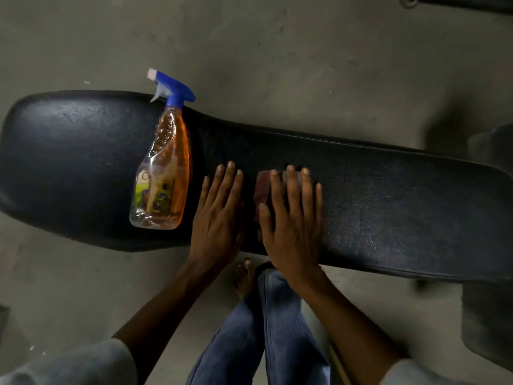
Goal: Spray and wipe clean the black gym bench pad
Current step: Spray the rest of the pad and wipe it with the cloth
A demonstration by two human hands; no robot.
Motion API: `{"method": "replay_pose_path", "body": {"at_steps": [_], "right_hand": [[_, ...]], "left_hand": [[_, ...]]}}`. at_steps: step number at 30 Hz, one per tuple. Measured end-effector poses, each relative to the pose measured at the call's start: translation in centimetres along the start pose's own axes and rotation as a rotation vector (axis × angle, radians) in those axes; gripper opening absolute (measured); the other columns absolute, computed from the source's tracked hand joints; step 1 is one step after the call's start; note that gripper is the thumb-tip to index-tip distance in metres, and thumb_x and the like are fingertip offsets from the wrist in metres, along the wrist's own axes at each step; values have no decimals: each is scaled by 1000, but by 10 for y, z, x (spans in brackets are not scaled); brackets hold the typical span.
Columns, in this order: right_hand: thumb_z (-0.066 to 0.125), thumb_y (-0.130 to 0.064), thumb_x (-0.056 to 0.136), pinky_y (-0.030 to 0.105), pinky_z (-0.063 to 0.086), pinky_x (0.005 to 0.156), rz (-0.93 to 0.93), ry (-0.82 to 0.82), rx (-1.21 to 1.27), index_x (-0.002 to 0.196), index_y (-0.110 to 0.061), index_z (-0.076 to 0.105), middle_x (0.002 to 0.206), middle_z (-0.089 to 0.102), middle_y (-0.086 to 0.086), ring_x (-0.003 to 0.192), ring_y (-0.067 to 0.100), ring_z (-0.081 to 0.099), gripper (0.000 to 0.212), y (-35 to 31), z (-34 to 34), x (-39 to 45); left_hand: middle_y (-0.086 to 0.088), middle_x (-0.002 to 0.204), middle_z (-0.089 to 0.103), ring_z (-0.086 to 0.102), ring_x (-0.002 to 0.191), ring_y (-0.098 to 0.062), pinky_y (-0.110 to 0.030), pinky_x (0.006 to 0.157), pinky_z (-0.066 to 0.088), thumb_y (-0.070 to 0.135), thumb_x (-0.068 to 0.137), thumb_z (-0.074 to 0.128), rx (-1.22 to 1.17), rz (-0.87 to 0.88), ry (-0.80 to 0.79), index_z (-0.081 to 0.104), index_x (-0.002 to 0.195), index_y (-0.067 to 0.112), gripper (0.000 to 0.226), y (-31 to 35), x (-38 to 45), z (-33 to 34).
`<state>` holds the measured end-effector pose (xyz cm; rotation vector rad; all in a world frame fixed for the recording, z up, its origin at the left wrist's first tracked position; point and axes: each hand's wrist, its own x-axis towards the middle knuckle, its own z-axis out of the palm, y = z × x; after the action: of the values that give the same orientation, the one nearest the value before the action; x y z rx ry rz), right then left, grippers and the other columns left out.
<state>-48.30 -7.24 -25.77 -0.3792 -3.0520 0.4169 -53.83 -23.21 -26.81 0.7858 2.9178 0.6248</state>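
Pressing flat with fingers spread, the right hand point(293, 218) covers one dark red cloth point(262, 190) on the bench point(388, 201), gripping nothing. Just left of the cloth, the left hand point(219, 215) lies flat and open too, palm on the bench, holding nothing. Left of that hand, one spray bottle point(162, 168) of orange liquid lies on its side on the bench, blue nozzle pointing away. One bare foot point(244, 276) shows on the floor point(277, 51) near the bench edge.
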Motion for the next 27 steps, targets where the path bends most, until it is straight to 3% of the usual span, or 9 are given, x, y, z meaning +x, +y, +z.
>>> {"method": "replay_pose_path", "body": {"at_steps": [6,10,13,18,22,27], "right_hand": [[32,-47,115,57,16,135,-118,13,21,170,-21,31,178,27,11,168,33,19,60,16,-5,61],[24,-48,115,58,15,135,151,26,-48,172,-22,23,180,23,10,169,32,14,62,48,-17,49],[30,-44,116,60,16,134,294,46,-67,172,-18,23,180,20,12,169,35,12,62,46,-20,7],[36,-42,115,61,18,133,174,39,-50,171,-16,27,179,22,15,168,37,14,62,8,-5,-6],[35,-46,115,58,16,135,54,42,7,170,-20,30,178,27,14,167,35,18,61,22,-5,31],[27,-48,114,57,13,136,198,43,-49,171,-23,24,180,22,10,169,32,13,62,69,-18,47]], "left_hand": [[-20,173,23,18,163,-36,-57,133,13,26,103,43,-13,-9,20,32,163,0,66,6,4,-4],[-17,175,22,15,164,-32,-57,133,13,20,103,39,-19,-61,25,32,163,2,64,13,6,-3],[-15,175,22,14,165,-30,-55,134,11,20,104,38,-37,-80,25,32,164,4,62,14,7,-2],[-17,174,23,14,165,-32,-56,134,9,23,102,43,-48,-77,30,33,163,3,64,14,6,-2],[-20,172,27,20,163,-36,-61,132,14,28,104,40,-48,-20,17,36,161,1,63,31,15,3],[-18,174,23,17,163,-35,-62,132,13,31,106,32,52,-21,-35,34,162,2,64,58,33,15]]}}
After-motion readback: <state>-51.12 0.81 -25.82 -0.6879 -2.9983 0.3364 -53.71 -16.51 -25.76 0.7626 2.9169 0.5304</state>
